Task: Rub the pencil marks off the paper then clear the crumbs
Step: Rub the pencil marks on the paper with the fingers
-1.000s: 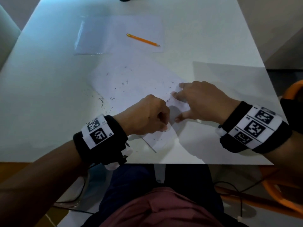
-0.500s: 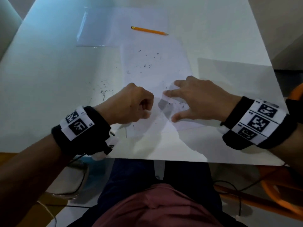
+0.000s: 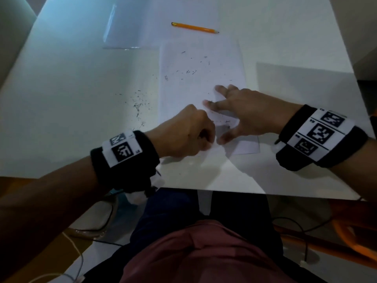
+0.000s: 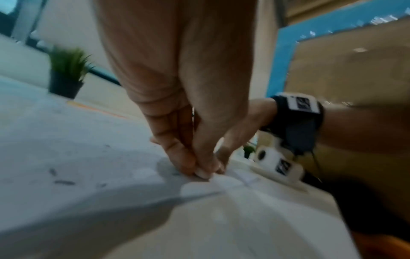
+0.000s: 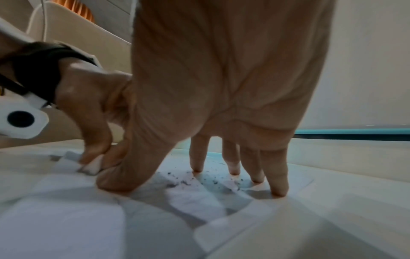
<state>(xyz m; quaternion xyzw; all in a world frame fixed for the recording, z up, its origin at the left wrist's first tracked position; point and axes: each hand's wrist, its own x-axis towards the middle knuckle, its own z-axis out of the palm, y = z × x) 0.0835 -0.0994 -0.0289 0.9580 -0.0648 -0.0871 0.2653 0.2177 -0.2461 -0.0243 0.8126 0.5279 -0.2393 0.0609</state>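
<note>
A white paper sheet [image 3: 200, 64] lies on the white table [image 3: 71, 119], strewn with dark eraser crumbs [image 3: 191, 72]. More crumbs [image 3: 138, 105] are scattered on the table left of the sheet. My left hand [image 3: 208, 139] is curled and pinches a small white eraser [image 5: 92, 167] against the sheet's near part. In the left wrist view the left hand's fingertips [image 4: 204, 172] press down at the paper. My right hand [image 3: 222, 121] is spread, and its fingertips [image 5: 255, 178] and thumb hold the sheet flat. The thumb lies right beside the eraser.
An orange pencil [image 3: 194, 28] lies beyond the sheet's far edge. A clear plastic sleeve [image 3: 130, 27] is at the far left of it. The table's near edge [image 3: 224, 190] runs just below my wrists. A small potted plant [image 4: 66, 75] stands further back.
The sheet has swung from slanted to square with the table edge. My left hand drew left with the eraser, then came back beside the right thumb. The right hand's fingers stayed on the paper.
</note>
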